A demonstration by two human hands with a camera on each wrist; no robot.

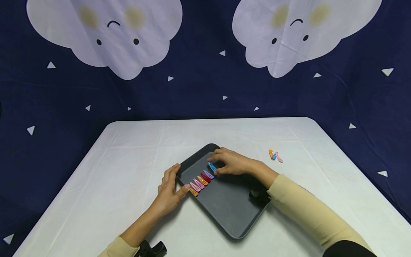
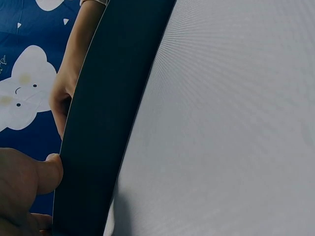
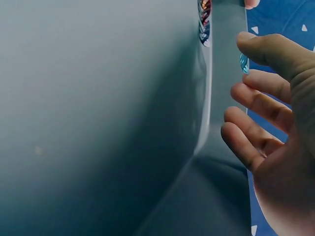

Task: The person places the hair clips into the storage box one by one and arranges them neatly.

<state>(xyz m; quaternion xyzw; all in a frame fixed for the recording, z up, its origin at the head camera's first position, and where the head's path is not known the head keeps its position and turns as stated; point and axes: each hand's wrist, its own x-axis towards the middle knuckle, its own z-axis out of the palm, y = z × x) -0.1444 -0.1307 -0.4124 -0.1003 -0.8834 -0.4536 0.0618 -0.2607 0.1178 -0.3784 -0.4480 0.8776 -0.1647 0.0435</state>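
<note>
A dark grey baking tray (image 1: 229,207) lies slanted on the table. My left hand (image 1: 170,191) holds its left corner, the thumb on the rim and the fingers along the outer side. Inside the tray, a row of several snap hair clips in orange, pink, red (image 1: 205,177) and purple (image 1: 208,174) runs beside that edge. Between the thumb and index finger of my right hand (image 1: 232,162) is a blue hair clip (image 1: 212,166), pinched at the row's far end. The right wrist view shows this blue clip (image 3: 243,63) between the fingertips, the other fingers loosely bent.
Three more hair clips, orange (image 1: 271,154), blue (image 1: 274,156) and pink (image 1: 279,157), lie on the white table (image 1: 141,142) right of the tray. A dark blue cloth (image 1: 199,96) with clouds hangs behind the table.
</note>
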